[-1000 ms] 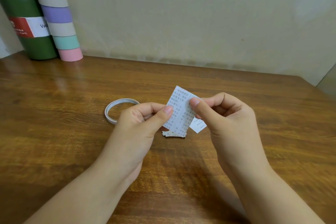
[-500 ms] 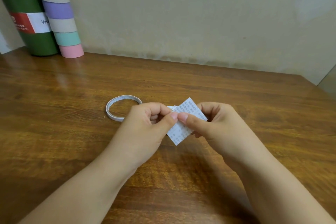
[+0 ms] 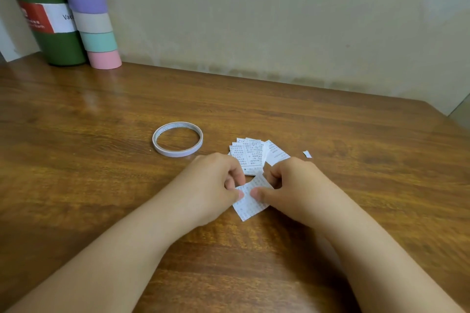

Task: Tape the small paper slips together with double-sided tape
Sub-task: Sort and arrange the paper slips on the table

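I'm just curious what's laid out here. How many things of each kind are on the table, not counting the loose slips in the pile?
Tape roll: 1
Slip held by both hands: 1
Pile of slips: 1
Tiny paper scrap: 1
Green bottle: 1
Striped pastel tube: 1
Total: 6

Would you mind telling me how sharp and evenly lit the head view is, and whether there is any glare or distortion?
Head view: soft, even light; a pale sheen on the table near the green bottle; wide-angle bending tilts the striped tube; print on the held slip is too blurred to read.
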Available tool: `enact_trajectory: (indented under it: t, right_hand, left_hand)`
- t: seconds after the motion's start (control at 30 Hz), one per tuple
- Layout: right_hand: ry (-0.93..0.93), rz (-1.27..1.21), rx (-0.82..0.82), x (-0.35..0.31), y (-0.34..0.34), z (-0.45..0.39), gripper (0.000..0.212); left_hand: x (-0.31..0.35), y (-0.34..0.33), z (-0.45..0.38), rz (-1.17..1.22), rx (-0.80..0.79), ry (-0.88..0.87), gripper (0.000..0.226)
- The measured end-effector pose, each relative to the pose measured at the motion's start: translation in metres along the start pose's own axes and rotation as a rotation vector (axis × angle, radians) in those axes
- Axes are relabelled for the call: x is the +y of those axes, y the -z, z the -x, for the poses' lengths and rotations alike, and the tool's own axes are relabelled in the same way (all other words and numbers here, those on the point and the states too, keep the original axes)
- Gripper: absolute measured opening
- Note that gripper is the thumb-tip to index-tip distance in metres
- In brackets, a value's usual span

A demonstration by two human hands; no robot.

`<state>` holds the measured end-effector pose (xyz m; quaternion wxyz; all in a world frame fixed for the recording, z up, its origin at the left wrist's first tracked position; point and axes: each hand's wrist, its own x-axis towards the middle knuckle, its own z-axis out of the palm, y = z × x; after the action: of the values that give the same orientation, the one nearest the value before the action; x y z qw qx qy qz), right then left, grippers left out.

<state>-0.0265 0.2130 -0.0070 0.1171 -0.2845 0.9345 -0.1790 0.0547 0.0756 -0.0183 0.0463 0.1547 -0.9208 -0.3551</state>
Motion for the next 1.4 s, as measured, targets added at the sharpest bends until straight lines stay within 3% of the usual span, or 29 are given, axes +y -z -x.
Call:
enact_trajectory:
  t: [0.1, 0.23, 0.43, 0.63, 0.83, 1.0, 1.17, 1.4]
  right_hand:
    - [0.009, 0.007, 0.063, 0.002, 0.000, 0.000, 0.033]
    - [0.082, -0.016, 0.021, -0.002, -0.007, 0.000, 0.035]
    - [0.042, -0.025, 0.092, 0.007, -0.005, -0.008, 0.027]
    - [0.114, -0.042, -0.048, 0.001, -0.010, -0.004, 0.028]
    - [0.113, 0.025, 0.084, 0.005, -0.004, -0.010, 0.027]
    - [0.193, 0.014, -0.055, -0.003, -0.009, -0.003, 0.031]
    - [0.167, 0.084, 0.101, 0.004, -0.006, -0.011, 0.026]
    - [0.254, 0.071, 0.046, -0.005, -0.017, -0.006, 0.024]
  left_hand:
    - [0.000, 0.001, 0.000, -0.076, 0.004, -0.003, 0.016]
    - [-0.005, 0.005, -0.001, -0.145, -0.028, -0.003, 0.019]
    - [-0.005, 0.006, -0.001, -0.152, -0.038, -0.007, 0.018]
    - [-0.006, 0.006, -0.001, -0.153, -0.044, -0.014, 0.018]
    - [-0.006, 0.005, -0.001, -0.144, -0.041, -0.015, 0.019]
    - [-0.007, 0.005, -0.002, -0.153, -0.041, -0.022, 0.017]
    - [-0.007, 0.005, -0.002, -0.154, -0.038, -0.021, 0.018]
    - [-0.008, 0.004, -0.002, -0.148, -0.029, -0.024, 0.019]
